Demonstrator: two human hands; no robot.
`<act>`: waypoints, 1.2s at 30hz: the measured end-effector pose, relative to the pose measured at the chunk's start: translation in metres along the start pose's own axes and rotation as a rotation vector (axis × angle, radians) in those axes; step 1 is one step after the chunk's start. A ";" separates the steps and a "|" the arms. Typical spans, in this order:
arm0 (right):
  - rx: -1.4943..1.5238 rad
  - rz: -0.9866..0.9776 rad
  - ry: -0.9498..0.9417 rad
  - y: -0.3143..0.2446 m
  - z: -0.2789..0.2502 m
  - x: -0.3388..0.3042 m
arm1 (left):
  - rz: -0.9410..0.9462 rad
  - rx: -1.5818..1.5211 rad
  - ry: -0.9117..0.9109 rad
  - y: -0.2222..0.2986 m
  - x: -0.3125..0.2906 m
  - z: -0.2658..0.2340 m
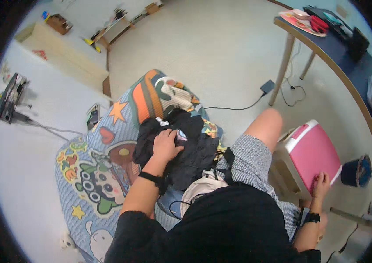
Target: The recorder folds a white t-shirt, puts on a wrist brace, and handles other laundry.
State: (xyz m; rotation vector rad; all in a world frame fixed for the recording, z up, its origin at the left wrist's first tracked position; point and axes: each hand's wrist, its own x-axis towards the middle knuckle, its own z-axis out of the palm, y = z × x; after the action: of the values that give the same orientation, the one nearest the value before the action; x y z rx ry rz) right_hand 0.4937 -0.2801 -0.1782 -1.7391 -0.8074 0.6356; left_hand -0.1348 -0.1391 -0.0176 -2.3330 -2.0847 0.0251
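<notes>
A crumpled black garment [194,153] lies on the patterned, padded cover beside my lap. On top of it rests my left hand [167,144], its thumb spread and fingers laid over the cloth, with a small whitish and purple patch [181,135] showing next to it. At the right, my right hand [322,184] touches the near part of a pink lid [311,149] on a white box. Its fingers are curled together; whatever may be between them is hidden.
The cartoon-patterned cover [118,118] spreads to my left. A dark-topped table [326,48] curves along the right, its leg [283,65] near a black adapter [267,86] and cables on the floor. A dark blue bin [355,172] stands beside the pink-lidded box.
</notes>
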 end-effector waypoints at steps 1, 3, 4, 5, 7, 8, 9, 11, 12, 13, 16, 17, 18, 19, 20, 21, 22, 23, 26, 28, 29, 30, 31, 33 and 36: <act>-0.001 0.006 0.024 -0.002 0.001 -0.001 | 0.025 -0.002 0.001 0.002 0.003 0.007; -0.249 -0.196 0.054 -0.001 0.003 -0.001 | -0.027 0.185 -0.254 0.011 0.011 0.015; -0.179 -0.118 0.059 0.009 0.001 0.001 | -0.033 0.202 -0.243 0.009 0.013 0.031; -0.176 -0.113 0.060 0.005 0.005 -0.001 | -0.031 0.207 -0.244 0.009 0.010 0.033; -0.151 -0.075 -0.020 -0.020 0.017 -0.009 | -0.094 0.177 -0.422 0.009 0.004 0.036; -0.145 -0.151 0.020 -0.009 0.013 -0.006 | -0.043 0.154 -0.363 0.005 0.005 0.038; -0.147 -0.147 0.024 -0.005 0.012 -0.006 | -0.039 0.154 -0.366 0.000 0.006 0.032; -0.132 -0.210 0.030 -0.001 0.014 -0.003 | -0.166 0.104 -0.253 -0.010 0.010 0.011; -0.136 -0.206 0.030 0.000 0.012 -0.003 | -0.200 0.057 -0.200 -0.005 0.014 -0.012; -0.131 -0.187 -0.001 -0.001 0.011 -0.002 | -0.233 0.011 -0.143 0.002 0.019 -0.043; 0.062 -0.110 -0.053 0.004 0.005 0.002 | -0.224 -0.129 0.257 0.012 0.028 -0.117; 0.251 -0.051 -0.081 0.008 0.004 0.004 | -0.222 -0.159 0.414 0.014 0.030 -0.140; 0.254 -0.056 -0.071 0.007 0.004 0.004 | -0.141 -0.248 0.628 0.015 0.035 -0.155; 0.304 -0.056 -0.045 0.006 0.004 0.003 | -0.055 -0.341 0.841 0.016 0.041 -0.170; 0.368 -0.054 -0.026 0.004 0.007 0.001 | -0.069 -0.334 0.954 0.021 0.042 -0.195; 0.380 -0.060 -0.015 0.005 0.008 0.001 | -0.081 -0.333 1.067 0.027 0.044 -0.218; 0.379 -0.053 -0.026 0.006 0.009 0.001 | -0.037 -0.368 1.163 0.032 0.047 -0.237; 0.369 -0.048 -0.029 0.009 0.008 0.000 | 0.008 -0.417 1.253 0.038 0.053 -0.250; 0.425 -0.059 -0.013 0.015 0.005 0.001 | 0.070 -1.158 1.155 0.072 0.060 -0.298; 0.434 -0.065 0.012 0.018 0.003 0.000 | 0.217 -1.187 1.101 0.083 0.073 -0.313; 0.444 -0.064 0.008 0.018 0.007 0.001 | 0.342 -1.189 1.053 0.090 0.075 -0.324; 0.447 -0.078 0.044 0.021 0.004 0.002 | 0.424 -1.329 0.981 0.107 0.080 -0.328; 0.439 -0.061 0.066 0.025 0.004 0.002 | 0.460 -1.354 0.974 0.118 0.086 -0.332; 0.432 -0.048 0.136 0.023 0.002 0.001 | 0.637 -0.834 1.103 0.143 0.097 -0.335; 0.284 0.094 0.051 -0.011 0.001 -0.001 | 0.767 -1.491 0.728 0.205 0.093 -0.346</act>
State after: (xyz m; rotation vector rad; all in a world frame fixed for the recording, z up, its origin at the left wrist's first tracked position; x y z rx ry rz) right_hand 0.4893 -0.2780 -0.1678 -1.5326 -0.5721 0.7292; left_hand 0.0861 -0.0697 0.3244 -2.6184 -0.6212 -2.5234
